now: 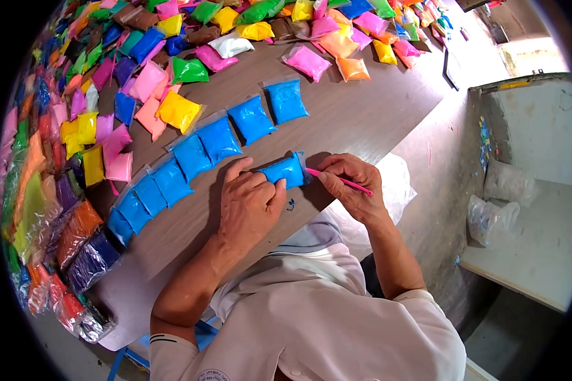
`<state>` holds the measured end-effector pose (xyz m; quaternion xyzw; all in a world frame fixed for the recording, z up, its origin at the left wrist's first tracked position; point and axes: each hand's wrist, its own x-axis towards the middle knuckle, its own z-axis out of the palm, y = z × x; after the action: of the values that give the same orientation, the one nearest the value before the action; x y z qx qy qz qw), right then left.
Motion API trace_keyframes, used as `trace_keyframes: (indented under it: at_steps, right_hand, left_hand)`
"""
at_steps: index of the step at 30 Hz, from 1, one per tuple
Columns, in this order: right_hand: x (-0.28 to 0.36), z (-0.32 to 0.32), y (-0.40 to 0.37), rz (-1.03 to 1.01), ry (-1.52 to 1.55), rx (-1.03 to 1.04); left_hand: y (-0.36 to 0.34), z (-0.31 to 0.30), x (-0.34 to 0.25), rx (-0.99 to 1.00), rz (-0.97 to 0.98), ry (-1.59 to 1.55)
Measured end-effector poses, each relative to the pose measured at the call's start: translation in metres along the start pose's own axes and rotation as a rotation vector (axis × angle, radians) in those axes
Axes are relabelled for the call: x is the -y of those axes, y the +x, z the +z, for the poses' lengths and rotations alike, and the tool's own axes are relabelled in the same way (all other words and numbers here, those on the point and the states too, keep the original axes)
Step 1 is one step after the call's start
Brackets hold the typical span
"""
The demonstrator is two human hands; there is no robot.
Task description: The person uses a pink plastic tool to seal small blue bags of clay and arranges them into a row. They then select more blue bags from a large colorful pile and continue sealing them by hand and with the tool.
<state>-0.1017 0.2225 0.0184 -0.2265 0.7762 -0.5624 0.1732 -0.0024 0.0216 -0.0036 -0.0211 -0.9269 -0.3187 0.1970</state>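
Note:
My left hand (251, 197) grips a small blue clear-wrapped packet (281, 171) at its left end, thumb along the near edge and fingers curled behind. In my right hand (356, 187) a thin pink plastic stick (364, 189) is pinched between thumb and fingers. Its far tip meets the clear film at the packet's right end. Beyond my hands, a curved row of similar blue packets (220, 139) lies on the brown table (190, 238), running from lower left to upper right.
Heaps of packets in many colours (149, 82) cover the table's far and left sides. A white plastic bag (394, 190) is beside the table edge by my right arm. To the right, clear bags (492, 219) rest in a pale open cabinet (527, 241).

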Motion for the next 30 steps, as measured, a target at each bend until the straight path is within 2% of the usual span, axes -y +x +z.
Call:
trace_keyframes:
  at_steps: [13, 30]
  right_hand:
    - [-0.0012, 0.001, 0.0016, 0.045, 0.064, -0.088]
    - [0.0, 0.0025, 0.003, 0.026, 0.008, -0.029]
  left_hand:
    - [0.0003, 0.0014, 0.0005, -0.017, 0.006, -0.003]
    - [-0.0004, -0.0002, -0.0003, -0.01, -0.004, -0.01]
